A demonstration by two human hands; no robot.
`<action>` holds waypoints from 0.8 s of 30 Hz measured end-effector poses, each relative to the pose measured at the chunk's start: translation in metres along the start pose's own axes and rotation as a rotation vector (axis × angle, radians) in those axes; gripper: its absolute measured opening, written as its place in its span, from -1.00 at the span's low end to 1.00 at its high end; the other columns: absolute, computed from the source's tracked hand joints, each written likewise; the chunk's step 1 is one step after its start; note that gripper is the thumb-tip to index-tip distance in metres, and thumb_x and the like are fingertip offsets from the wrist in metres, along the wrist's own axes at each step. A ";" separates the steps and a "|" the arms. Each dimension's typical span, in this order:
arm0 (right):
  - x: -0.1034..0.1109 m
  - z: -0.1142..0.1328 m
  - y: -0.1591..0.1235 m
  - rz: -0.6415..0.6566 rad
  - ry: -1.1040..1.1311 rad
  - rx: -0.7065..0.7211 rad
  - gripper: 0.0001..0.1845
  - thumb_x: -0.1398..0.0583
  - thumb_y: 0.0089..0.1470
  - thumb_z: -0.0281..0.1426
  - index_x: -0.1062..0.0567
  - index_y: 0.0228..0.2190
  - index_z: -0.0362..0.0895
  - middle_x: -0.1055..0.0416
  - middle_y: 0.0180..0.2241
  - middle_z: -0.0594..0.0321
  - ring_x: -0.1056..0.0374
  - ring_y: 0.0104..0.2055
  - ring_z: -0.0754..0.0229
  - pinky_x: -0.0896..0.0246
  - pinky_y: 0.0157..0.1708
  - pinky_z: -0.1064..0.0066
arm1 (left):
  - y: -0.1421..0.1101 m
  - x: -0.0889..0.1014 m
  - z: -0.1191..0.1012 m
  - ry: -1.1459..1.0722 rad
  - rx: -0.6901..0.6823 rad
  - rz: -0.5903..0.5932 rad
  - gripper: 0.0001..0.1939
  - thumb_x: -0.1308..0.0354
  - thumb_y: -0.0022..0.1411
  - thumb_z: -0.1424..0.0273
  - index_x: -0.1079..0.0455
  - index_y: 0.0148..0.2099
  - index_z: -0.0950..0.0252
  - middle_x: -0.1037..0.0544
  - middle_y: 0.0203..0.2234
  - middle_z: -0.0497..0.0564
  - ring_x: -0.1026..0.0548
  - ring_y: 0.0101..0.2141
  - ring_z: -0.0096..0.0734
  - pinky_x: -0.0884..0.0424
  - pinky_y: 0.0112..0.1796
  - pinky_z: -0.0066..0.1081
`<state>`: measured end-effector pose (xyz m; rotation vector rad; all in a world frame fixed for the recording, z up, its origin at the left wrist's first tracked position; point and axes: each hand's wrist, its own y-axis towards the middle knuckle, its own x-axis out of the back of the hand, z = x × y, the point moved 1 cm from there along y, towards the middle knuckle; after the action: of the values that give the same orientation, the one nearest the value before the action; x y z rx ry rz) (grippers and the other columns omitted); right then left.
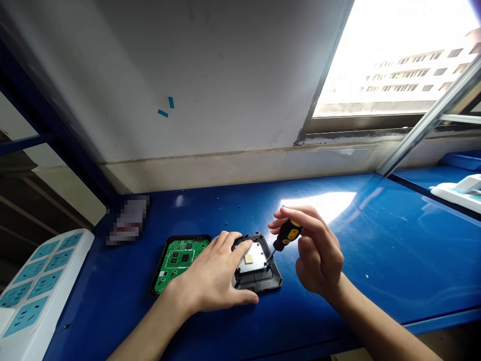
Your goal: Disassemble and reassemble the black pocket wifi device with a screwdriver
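Screw work at the metal plate point(257, 260)

My left hand point(214, 275) spreads wide over the black shell point(259, 285), fingertips on the plate, bracing rather than gripping. My right hand point(318, 253) closes around the screwdriver point(290, 232), its slanted shaft ending at the plate's near right corner. I judge this a screwing step, though I can't tell whether I'm tightening or loosening. The next move calls for a seated tip, a straighter shaft and a steady shell. Left of the shell lies the green circuit board point(180, 259), partly covered by my hand; beyond, specks point(226, 223) dot the blue table point(379, 240).
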<state>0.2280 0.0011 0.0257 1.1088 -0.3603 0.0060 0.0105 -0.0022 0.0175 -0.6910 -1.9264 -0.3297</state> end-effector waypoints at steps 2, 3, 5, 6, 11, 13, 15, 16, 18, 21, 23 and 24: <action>-0.002 0.002 0.001 0.005 0.006 -0.033 -0.48 0.00 0.37 -0.56 -0.32 0.28 -0.05 -0.44 -0.01 0.04 -0.50 -0.15 0.13 -0.52 -0.24 0.16 | 0.000 0.000 0.000 0.005 -0.001 0.000 0.01 -0.43 0.03 -0.07 -0.18 0.43 0.14 -0.25 0.33 0.18 -0.19 0.31 0.17 -0.27 0.28 0.08; -0.002 0.002 0.001 0.007 0.000 -0.042 -0.44 -0.03 0.34 -0.60 -0.29 0.30 -0.03 -0.46 -0.02 0.07 -0.51 -0.15 0.13 -0.52 -0.23 0.16 | 0.000 0.000 0.000 0.007 0.000 0.002 0.01 -0.43 0.04 -0.07 -0.18 0.43 0.14 -0.24 0.33 0.18 -0.19 0.32 0.17 -0.26 0.28 0.08; -0.004 0.002 0.004 -0.008 -0.025 -0.040 -0.38 -0.10 0.29 -0.63 -0.28 0.31 0.01 -0.47 -0.10 0.12 -0.50 -0.18 0.14 -0.52 -0.26 0.18 | -0.001 0.000 0.000 0.008 0.001 0.008 0.02 -0.42 0.04 -0.08 -0.16 0.44 0.14 -0.24 0.34 0.18 -0.17 0.33 0.18 -0.26 0.28 0.09; -0.004 0.001 0.005 -0.021 -0.042 -0.030 -0.37 -0.15 0.27 -0.63 -0.30 0.28 0.03 -0.46 -0.15 0.15 -0.49 -0.22 0.15 -0.50 -0.29 0.20 | -0.001 0.000 0.000 0.006 0.002 0.009 0.03 -0.42 0.04 -0.08 -0.16 0.44 0.14 -0.23 0.34 0.17 -0.17 0.33 0.18 -0.26 0.28 0.10; -0.001 -0.003 0.006 -0.047 -0.069 0.055 -0.52 -0.34 0.17 -0.50 -0.48 0.10 0.03 -0.33 -0.30 0.28 -0.36 -0.36 0.23 -0.36 -0.47 0.33 | -0.002 0.000 -0.001 -0.001 0.009 0.010 0.01 -0.42 0.04 -0.06 -0.17 0.43 0.13 -0.24 0.33 0.17 -0.18 0.32 0.17 -0.28 0.27 0.09; 0.000 -0.002 0.004 -0.025 -0.021 0.046 -0.62 -0.21 0.29 -0.44 -0.46 0.12 -0.01 -0.37 -0.22 0.19 -0.40 -0.29 0.18 -0.41 -0.43 0.28 | -0.001 0.000 -0.001 0.000 0.009 0.010 0.01 -0.42 0.04 -0.06 -0.17 0.43 0.14 -0.24 0.33 0.18 -0.19 0.32 0.17 -0.28 0.27 0.09; 0.000 -0.001 0.002 -0.003 0.020 0.002 -0.58 -0.04 0.37 -0.49 -0.42 0.18 -0.04 -0.40 -0.09 0.09 -0.46 -0.20 0.14 -0.49 -0.33 0.21 | 0.000 0.000 -0.001 0.001 0.004 0.003 0.01 -0.43 0.03 -0.06 -0.18 0.43 0.15 -0.24 0.33 0.18 -0.20 0.31 0.16 -0.28 0.27 0.08; 0.000 0.000 0.001 0.003 0.030 -0.015 -0.54 0.00 0.37 -0.54 -0.38 0.21 -0.04 -0.41 -0.05 0.07 -0.48 -0.17 0.14 -0.51 -0.29 0.18 | 0.000 -0.001 0.000 0.003 0.000 -0.002 0.01 -0.43 0.03 -0.06 -0.18 0.43 0.15 -0.25 0.33 0.18 -0.20 0.31 0.16 -0.27 0.28 0.08; -0.002 0.001 0.002 0.022 0.027 -0.026 -0.46 -0.02 0.34 -0.60 -0.32 0.27 -0.03 -0.45 -0.05 0.08 -0.49 -0.16 0.14 -0.52 -0.25 0.17 | 0.000 -0.001 0.001 0.006 -0.006 -0.009 0.01 -0.43 0.03 -0.06 -0.19 0.42 0.15 -0.25 0.32 0.18 -0.21 0.30 0.15 -0.27 0.28 0.07; -0.003 0.000 0.006 0.018 -0.030 -0.010 -0.41 -0.14 0.27 -0.63 -0.33 0.26 0.01 -0.44 -0.17 0.16 -0.46 -0.24 0.16 -0.49 -0.30 0.21 | -0.001 -0.001 0.001 0.005 -0.001 -0.006 0.01 -0.43 0.03 -0.07 -0.17 0.43 0.13 -0.25 0.32 0.17 -0.20 0.31 0.15 -0.28 0.27 0.08; -0.003 -0.002 0.008 -0.013 -0.071 0.000 -0.41 -0.27 0.20 -0.60 -0.40 0.19 0.03 -0.38 -0.26 0.24 -0.40 -0.32 0.19 -0.44 -0.39 0.27 | -0.001 -0.001 0.000 0.000 0.006 0.002 0.01 -0.42 0.04 -0.07 -0.16 0.44 0.12 -0.24 0.33 0.17 -0.20 0.31 0.16 -0.29 0.27 0.08; -0.002 -0.003 0.008 -0.029 -0.083 0.007 -0.43 -0.32 0.16 -0.57 -0.43 0.15 0.05 -0.35 -0.30 0.27 -0.37 -0.36 0.21 -0.40 -0.43 0.29 | -0.001 0.000 0.000 -0.002 0.008 0.005 0.01 -0.42 0.04 -0.06 -0.17 0.43 0.12 -0.25 0.33 0.17 -0.20 0.31 0.16 -0.29 0.26 0.08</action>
<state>0.2256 0.0078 0.0305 1.1233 -0.4187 -0.0649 0.0103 -0.0033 0.0175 -0.6913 -1.9264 -0.3178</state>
